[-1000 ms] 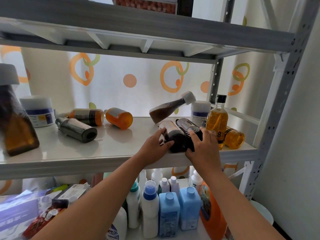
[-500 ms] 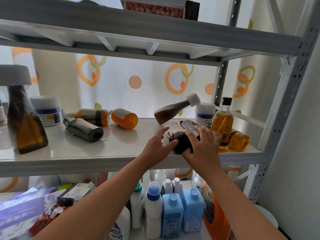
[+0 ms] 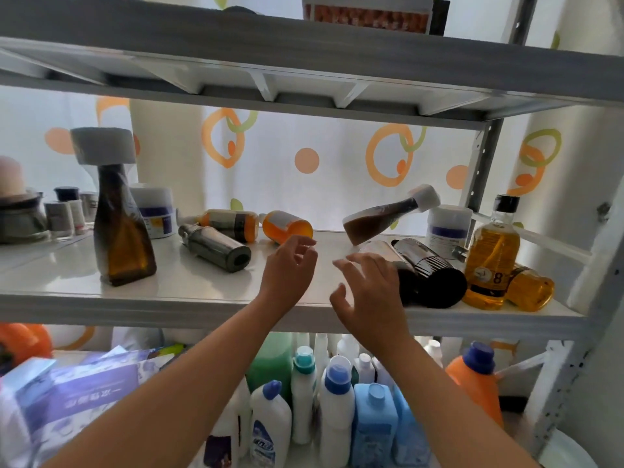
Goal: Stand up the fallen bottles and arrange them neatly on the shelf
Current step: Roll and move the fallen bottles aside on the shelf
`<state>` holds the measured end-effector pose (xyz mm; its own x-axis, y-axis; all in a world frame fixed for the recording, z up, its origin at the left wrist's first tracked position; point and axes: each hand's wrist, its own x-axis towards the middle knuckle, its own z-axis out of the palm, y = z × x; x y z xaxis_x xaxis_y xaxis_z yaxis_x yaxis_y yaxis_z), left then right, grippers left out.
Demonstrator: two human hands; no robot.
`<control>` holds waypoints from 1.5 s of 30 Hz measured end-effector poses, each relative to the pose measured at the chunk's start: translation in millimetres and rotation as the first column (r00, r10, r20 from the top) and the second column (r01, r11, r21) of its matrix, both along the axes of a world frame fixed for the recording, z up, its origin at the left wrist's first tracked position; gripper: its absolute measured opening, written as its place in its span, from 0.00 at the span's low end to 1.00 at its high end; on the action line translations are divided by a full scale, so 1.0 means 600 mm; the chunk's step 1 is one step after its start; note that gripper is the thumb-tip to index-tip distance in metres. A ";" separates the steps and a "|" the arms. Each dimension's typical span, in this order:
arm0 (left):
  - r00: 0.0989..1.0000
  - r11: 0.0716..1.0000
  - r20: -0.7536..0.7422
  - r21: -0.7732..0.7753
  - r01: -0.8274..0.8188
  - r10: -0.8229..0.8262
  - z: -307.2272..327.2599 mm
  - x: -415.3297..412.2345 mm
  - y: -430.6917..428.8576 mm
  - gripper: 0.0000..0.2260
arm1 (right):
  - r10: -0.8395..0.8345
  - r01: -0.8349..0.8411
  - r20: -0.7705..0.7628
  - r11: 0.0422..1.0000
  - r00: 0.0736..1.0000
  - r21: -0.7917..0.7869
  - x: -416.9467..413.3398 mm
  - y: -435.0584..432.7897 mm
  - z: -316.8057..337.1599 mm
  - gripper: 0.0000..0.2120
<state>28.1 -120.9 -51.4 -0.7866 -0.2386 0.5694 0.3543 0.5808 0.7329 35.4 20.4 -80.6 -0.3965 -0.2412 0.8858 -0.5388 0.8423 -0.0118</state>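
The left hand (image 3: 287,268) and right hand (image 3: 368,292) had released the two dark cylindrical plastic bottles (image 3: 435,278) lying just right of them. Both hands hung spread and empty. Next, probably, one bottle needed regripping and standing up.

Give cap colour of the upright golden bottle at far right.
Black cap on the golden bottle; clearest in the head view.

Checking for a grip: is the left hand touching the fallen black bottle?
Apart. Head view: bare shelf and the right hand lie between the left hand and the black bottle.
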 end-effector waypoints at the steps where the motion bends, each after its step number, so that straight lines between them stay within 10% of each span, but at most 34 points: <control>1: 1.000 1.000 0.012 -0.004 -0.020 0.020 0.000 0.000 -0.014 0.11 | 0.029 -0.029 0.022 1.000 0.999 -0.001 0.001 -0.015 -0.002 0.15; 17: 0.940 0.947 0.146 -0.141 -0.287 0.307 -0.018 -0.017 -0.207 0.16 | 0.319 -0.286 0.405 0.948 0.857 -0.141 -0.056 -0.233 0.019 0.20; 26: 0.934 0.980 0.321 0.074 -0.187 0.154 -0.016 -0.009 -0.218 0.22 | 0.324 -0.275 0.631 0.945 0.705 -0.178 -0.113 -0.299 0.013 0.24; 45: 0.962 0.967 0.104 -0.053 -0.250 0.254 -0.025 0.008 -0.176 0.14 | 0.311 -0.228 0.558 0.950 0.770 -0.215 -0.066 -0.209 0.022 0.19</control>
<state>33.1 -226.4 -66.6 -0.7617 -0.4164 0.4964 0.1124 0.6697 0.7341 -4.1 -105.0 -67.1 -0.7783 -0.3186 0.5410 -0.5999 0.6317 -0.4910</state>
